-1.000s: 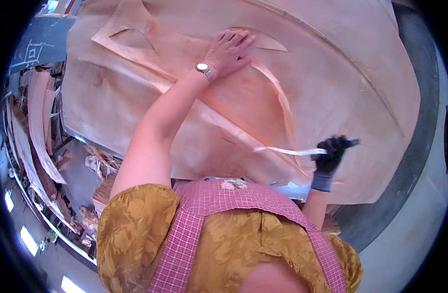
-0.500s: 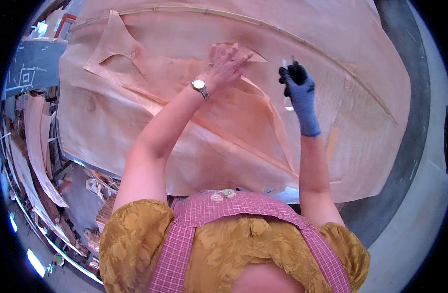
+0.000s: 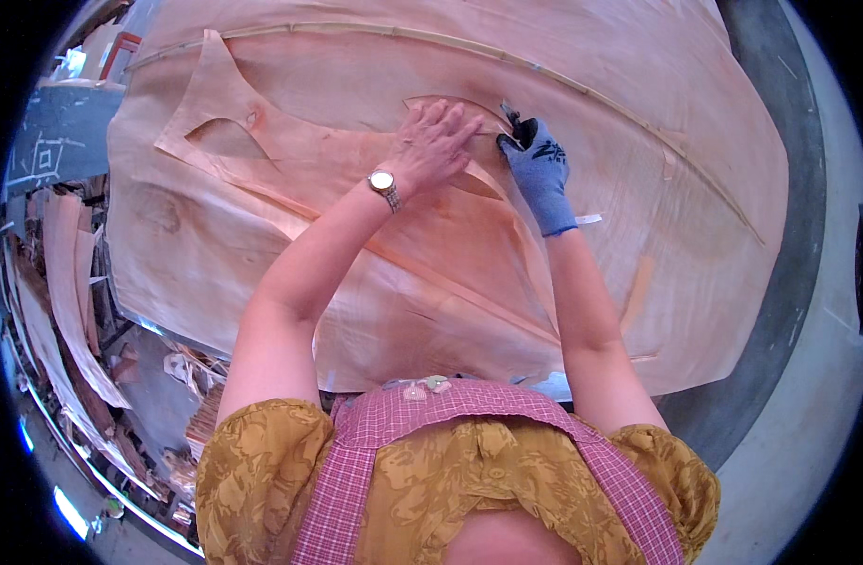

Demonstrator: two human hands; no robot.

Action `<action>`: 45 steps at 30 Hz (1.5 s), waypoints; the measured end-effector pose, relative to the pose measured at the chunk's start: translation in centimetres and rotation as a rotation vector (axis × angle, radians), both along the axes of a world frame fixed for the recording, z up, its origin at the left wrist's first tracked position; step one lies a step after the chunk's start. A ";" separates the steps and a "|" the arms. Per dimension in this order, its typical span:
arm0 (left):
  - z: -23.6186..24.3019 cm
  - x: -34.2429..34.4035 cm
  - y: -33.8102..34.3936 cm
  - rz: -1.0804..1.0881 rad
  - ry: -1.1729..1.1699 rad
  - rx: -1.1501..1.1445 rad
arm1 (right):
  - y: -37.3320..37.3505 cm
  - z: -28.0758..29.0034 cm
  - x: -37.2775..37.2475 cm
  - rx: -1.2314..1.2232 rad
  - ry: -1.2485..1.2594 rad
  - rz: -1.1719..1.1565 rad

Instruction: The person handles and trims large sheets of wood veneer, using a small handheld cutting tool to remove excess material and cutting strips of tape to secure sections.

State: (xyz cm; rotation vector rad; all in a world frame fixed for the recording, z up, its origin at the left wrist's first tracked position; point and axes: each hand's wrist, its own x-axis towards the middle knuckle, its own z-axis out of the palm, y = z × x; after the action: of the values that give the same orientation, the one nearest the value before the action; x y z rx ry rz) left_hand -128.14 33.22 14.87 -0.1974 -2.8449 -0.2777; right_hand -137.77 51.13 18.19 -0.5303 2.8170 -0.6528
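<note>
As one wood veneer sheet (image 3: 469,235) was pressed under one loosely spread left hand (image 3: 433,146), one small dark tool (image 3: 509,113) was gripped in one gloved right hand (image 3: 539,168).

Thin orange-tan wood sheet (image 3: 431,226), irregular, pointed top-left corner, curved opening at left; lies slightly rippled on larger, paler sheet (image 3: 638,207). Small dark tool (image 3: 509,115), gripped in right hand (image 3: 540,165), mostly hidden.

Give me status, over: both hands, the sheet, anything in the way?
Left hand bare, spread on rippled sheet. Right hand gloved, gripping dark tool. Long thin strip beyond both, seemingly clear.
</note>
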 end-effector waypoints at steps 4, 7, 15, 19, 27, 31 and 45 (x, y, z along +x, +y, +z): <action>2.3 -0.7 1.1 0.020 -0.092 -0.024 | 0.3 -0.9 -0.3 -0.029 -0.013 0.000; 2.8 -1.2 1.8 0.020 -0.145 -0.017 | 0.3 -1.2 -0.4 -0.038 -0.022 -0.027; 1.5 -1.2 2.2 0.066 -0.124 -0.077 | 3.3 0.6 -1.2 -0.549 -0.716 -0.198; 2.0 -1.2 3.4 0.114 -0.218 -0.088 | 4.5 -1.5 -2.6 -0.532 -0.718 -0.158; 3.1 -1.0 4.7 0.123 -0.431 -0.155 | 4.4 1.6 -0.8 -0.448 -0.740 -0.171; 3.5 -1.5 5.3 0.120 -0.477 -0.177 | 5.7 -2.0 3.5 -0.470 -0.418 -0.185; -2.9 1.4 1.2 0.280 0.122 0.527 | -4.5 2.1 -0.2 -0.789 -0.494 0.141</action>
State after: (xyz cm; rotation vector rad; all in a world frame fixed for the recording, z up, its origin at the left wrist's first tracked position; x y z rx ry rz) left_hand -126.78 34.47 11.95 0.2770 -2.5276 -0.8942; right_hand -137.99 46.58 20.34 -0.5688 1.9726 -1.6088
